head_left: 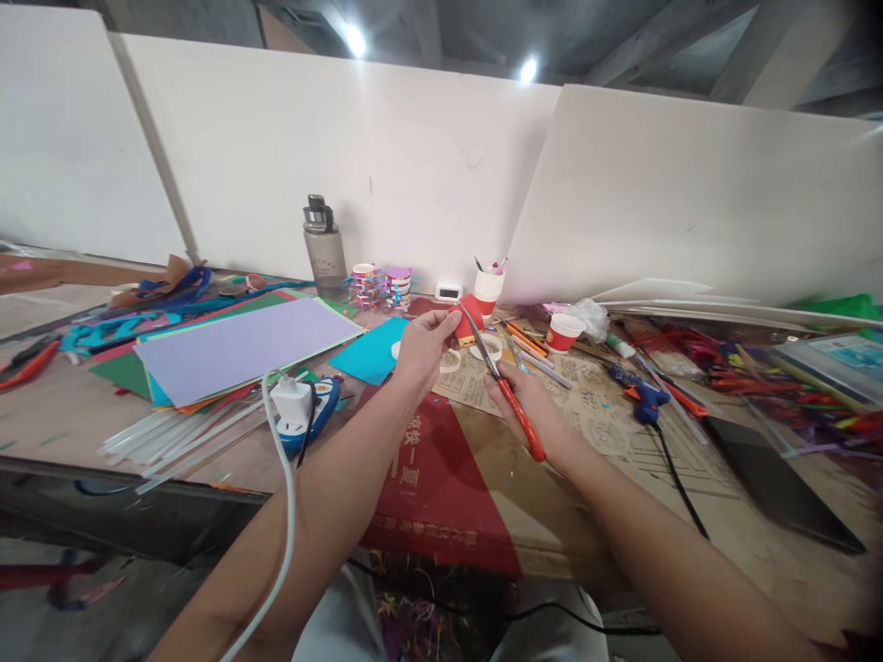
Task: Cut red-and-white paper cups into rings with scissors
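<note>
My left hand (426,338) pinches a red piece (472,315) above the tabletop (62,414). My right hand (530,397) grips the scissors (512,405), blades at that piece, though I can't quite tell whether they bite. A white ring (494,348) lies behind them; a paper cup (564,335) stands to the right.

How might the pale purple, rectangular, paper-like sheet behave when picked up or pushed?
The pale purple, rectangular, paper-like sheet would probably bend and feel light, because its edges look thin. Pushed, it may slide over the coloured sheets below, which lie fanned out.
</note>
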A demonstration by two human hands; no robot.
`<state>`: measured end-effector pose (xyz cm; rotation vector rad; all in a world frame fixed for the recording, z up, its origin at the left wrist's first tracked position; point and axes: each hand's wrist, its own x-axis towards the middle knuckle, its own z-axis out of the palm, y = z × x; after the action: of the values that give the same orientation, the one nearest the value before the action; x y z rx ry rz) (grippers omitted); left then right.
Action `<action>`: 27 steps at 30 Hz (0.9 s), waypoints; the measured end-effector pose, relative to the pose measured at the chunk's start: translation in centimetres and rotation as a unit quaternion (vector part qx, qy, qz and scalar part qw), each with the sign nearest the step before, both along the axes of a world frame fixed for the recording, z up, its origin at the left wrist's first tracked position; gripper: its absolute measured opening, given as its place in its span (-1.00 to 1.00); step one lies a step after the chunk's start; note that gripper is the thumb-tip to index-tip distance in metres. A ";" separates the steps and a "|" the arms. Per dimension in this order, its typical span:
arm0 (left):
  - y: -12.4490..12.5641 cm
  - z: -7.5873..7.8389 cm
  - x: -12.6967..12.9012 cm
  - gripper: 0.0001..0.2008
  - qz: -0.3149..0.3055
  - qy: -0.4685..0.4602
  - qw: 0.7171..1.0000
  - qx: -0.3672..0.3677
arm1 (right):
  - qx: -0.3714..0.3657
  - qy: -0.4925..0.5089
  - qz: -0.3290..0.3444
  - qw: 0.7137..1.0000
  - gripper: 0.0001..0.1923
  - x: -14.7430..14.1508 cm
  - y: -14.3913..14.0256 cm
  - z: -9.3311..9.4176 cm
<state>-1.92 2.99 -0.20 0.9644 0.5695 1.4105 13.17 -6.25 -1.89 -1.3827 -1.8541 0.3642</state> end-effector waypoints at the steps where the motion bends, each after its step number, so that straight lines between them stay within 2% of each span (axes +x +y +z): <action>1: 0.0 0.0 0.0 -0.62 0.001 0.003 1.000 0.001 | -0.001 0.001 0.001 1.000 -0.74 0.0 0.0 0.0; 10: 0.5 -0.3 -0.2 -0.62 -0.001 0.039 0.999 0.017 | -0.008 0.003 -0.001 1.000 -0.77 0.0 0.1 -0.4; 18: 0.6 -0.5 -0.2 -0.62 -0.010 0.021 0.999 -0.047 | -0.016 0.007 0.007 1.000 -0.75 0.0 0.3 -0.5; 27: 0.8 -0.7 -0.1 -0.63 -0.008 0.045 0.999 -0.029 | -0.020 0.019 0.013 1.000 -0.77 -0.1 0.4 -0.4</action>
<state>-2.05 3.77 -0.91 0.9883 0.6643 1.3337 13.09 -5.88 -2.33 -1.3706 -1.8429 0.4402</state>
